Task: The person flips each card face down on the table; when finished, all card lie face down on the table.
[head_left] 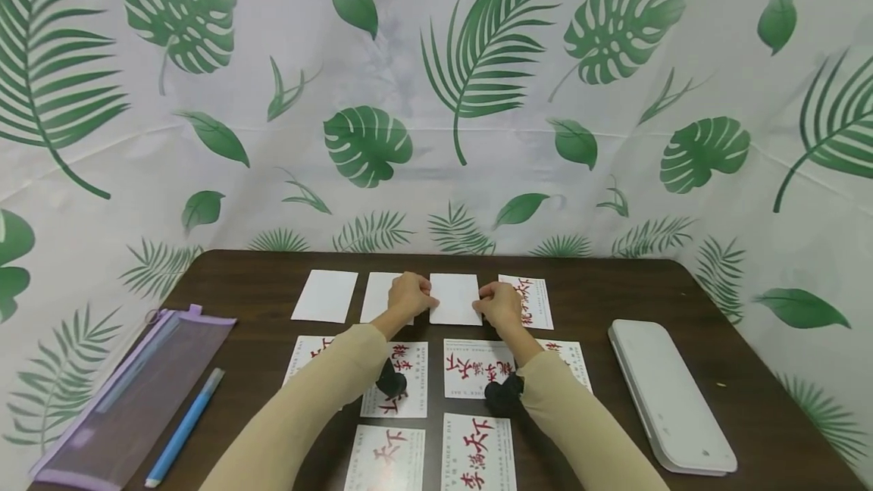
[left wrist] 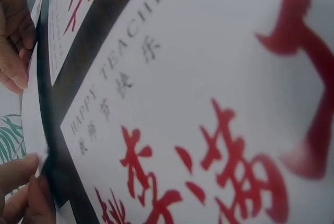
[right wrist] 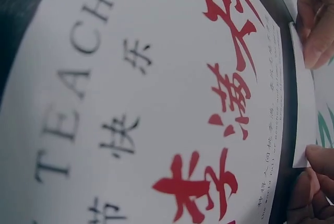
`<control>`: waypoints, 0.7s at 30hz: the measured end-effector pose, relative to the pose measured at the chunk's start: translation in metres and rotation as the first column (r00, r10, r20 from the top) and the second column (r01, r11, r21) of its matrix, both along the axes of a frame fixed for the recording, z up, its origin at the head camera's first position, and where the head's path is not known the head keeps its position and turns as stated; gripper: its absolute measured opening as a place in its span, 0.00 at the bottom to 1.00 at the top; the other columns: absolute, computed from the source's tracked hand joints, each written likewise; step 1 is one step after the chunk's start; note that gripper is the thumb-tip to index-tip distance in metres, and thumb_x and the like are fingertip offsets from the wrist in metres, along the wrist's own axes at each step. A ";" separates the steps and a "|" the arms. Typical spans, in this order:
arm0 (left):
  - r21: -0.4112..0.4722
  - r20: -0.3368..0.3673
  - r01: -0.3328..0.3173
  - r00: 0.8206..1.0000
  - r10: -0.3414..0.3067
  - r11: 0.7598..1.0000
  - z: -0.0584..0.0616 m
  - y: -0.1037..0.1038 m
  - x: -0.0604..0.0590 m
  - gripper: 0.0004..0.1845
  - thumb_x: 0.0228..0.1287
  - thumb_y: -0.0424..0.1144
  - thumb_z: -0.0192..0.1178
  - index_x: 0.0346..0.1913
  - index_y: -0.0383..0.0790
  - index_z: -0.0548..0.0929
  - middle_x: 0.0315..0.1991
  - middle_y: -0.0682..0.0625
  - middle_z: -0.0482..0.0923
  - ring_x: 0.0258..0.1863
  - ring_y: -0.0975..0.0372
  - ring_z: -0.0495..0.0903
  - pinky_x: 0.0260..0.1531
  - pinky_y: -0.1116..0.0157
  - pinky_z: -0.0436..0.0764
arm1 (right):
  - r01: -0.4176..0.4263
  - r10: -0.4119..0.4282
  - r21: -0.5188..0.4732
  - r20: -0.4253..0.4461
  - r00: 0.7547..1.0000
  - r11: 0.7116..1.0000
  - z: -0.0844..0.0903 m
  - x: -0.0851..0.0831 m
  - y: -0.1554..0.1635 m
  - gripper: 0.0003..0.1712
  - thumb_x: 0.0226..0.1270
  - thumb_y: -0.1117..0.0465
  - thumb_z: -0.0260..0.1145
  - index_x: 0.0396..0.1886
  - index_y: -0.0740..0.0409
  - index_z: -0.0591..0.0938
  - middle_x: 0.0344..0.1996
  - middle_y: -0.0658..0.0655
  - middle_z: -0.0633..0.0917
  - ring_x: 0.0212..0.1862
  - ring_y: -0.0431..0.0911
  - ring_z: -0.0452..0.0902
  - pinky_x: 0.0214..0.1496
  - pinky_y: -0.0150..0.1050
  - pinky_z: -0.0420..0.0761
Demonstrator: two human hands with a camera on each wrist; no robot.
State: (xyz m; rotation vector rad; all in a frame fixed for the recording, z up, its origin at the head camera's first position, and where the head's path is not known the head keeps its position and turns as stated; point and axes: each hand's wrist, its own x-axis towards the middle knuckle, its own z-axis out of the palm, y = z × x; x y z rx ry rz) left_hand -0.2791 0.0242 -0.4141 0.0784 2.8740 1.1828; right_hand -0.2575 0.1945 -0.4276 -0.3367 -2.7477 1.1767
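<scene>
At far left on the table (head_left: 239, 279), a purple-edged mesh pouch (head_left: 139, 392), contents hard to make out through the mesh. Just beside it, a blue marker (head_left: 184, 428). In the back row, first a blank card (head_left: 324, 295), in full view; nearer, a printed card (head_left: 303, 352) mostly hidden by the left sleeve (head_left: 300, 415). Next, a second blank card (head_left: 377, 298), partly covered by the left hand (head_left: 411, 294): grip nearly closed, thumb and finger pinching the left edge of a white card (head_left: 455, 298). Between both hands, this white card, almost edge-on in both wrist views. Nearer, two front cards (head_left: 477, 453) cut off at the bottom, lettering on one washed out by glare. At the white card's right edge, the right hand (head_left: 501, 308), grip likewise narrowed to a pinch on it. Partly behind that hand, a red-lettered card (head_left: 535, 301). At far right, a white case (head_left: 671, 396).
</scene>
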 end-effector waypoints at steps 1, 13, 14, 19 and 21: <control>-0.007 -0.001 0.001 1.000 -0.001 1.000 0.000 0.000 0.000 0.11 0.46 0.34 0.72 0.34 0.35 0.86 0.27 0.51 0.81 0.30 0.61 0.74 0.36 0.63 0.77 | 0.001 -0.001 0.012 0.000 1.000 1.000 0.000 0.000 -0.001 0.12 0.49 0.67 0.71 0.35 0.66 0.84 0.26 0.59 0.86 0.23 0.44 0.78 0.27 0.35 0.74; -0.081 -0.044 0.031 0.998 -0.035 0.996 0.005 0.003 -0.004 0.10 0.45 0.33 0.72 0.32 0.36 0.84 0.24 0.53 0.77 0.29 0.61 0.73 0.30 0.65 0.75 | -0.007 0.007 0.067 0.004 1.000 0.998 0.006 -0.002 -0.002 0.13 0.48 0.69 0.71 0.35 0.67 0.80 0.24 0.61 0.84 0.23 0.47 0.78 0.29 0.38 0.74; -0.090 -0.046 0.038 0.998 -0.042 0.995 0.004 0.003 -0.004 0.09 0.45 0.33 0.72 0.31 0.36 0.84 0.23 0.53 0.76 0.28 0.61 0.73 0.29 0.65 0.74 | -0.011 0.010 0.074 0.008 1.000 0.997 0.006 -0.001 -0.002 0.13 0.48 0.69 0.71 0.35 0.67 0.80 0.25 0.61 0.84 0.25 0.48 0.78 0.31 0.40 0.74; -0.036 -0.069 0.069 0.995 -0.071 0.997 0.005 0.004 -0.007 0.11 0.49 0.33 0.70 0.37 0.33 0.84 0.28 0.49 0.80 0.31 0.59 0.77 0.33 0.64 0.77 | -0.012 0.012 0.007 -0.059 0.998 1.000 0.008 -0.003 0.005 0.14 0.52 0.69 0.70 0.39 0.69 0.79 0.25 0.60 0.83 0.22 0.47 0.78 0.28 0.37 0.78; 0.023 -0.074 0.092 0.993 -0.091 0.995 0.009 0.007 -0.009 0.16 0.51 0.33 0.69 0.43 0.32 0.83 0.34 0.46 0.82 0.36 0.57 0.80 0.38 0.63 0.79 | 0.010 -0.019 -0.085 -0.104 0.994 0.996 0.012 -0.007 0.013 0.13 0.55 0.69 0.68 0.40 0.70 0.79 0.24 0.59 0.81 0.19 0.44 0.76 0.24 0.32 0.78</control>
